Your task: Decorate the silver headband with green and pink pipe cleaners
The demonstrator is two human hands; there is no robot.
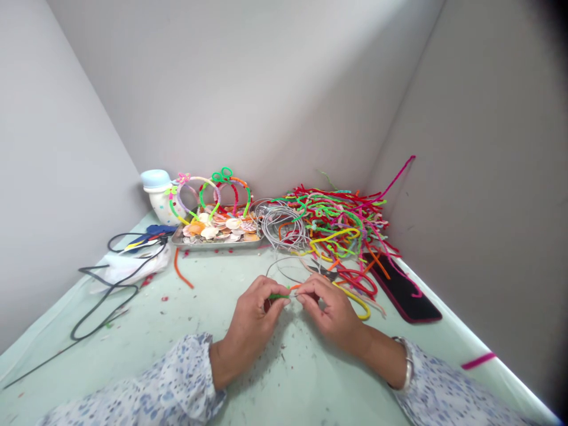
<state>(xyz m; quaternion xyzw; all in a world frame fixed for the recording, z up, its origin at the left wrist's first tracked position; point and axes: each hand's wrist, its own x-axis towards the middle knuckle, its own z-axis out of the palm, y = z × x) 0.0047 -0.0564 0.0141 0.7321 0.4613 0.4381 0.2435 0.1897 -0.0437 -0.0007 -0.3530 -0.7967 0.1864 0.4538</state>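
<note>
Left hand [254, 319] pinches a short, fuzzy green pipe-cleaner stem [279, 296] between thumb and forefinger, its tip pointing toward the other hand. The right hand [333, 309] closes thumb and forefinger on a thin silver-grey wire [293, 295] that spans the small gap between both sets of fingertips — an orange fuzzy tip [295, 287] shows just beside it, though whether the right fingers grip that too I cannot tell. All this is held near the middle of the pale green tabletop [186, 325].

Just beyond the right hand lie a dark-bladed cutting tool [326, 272] and a bent yellow fuzzy stem [361, 307]. Farther back, a loose coil of silver-grey wire [284, 228] sits between a tangled heap of multicoloured pipe cleaners [341, 216] and a shallow metal tray [217, 244] of seashells [233, 223], with fuzzy colourful hoops standing above the shells. A black phone with a dark red edge [406, 293] lies at the right; a black cord [84, 322] loops at the left.
</note>
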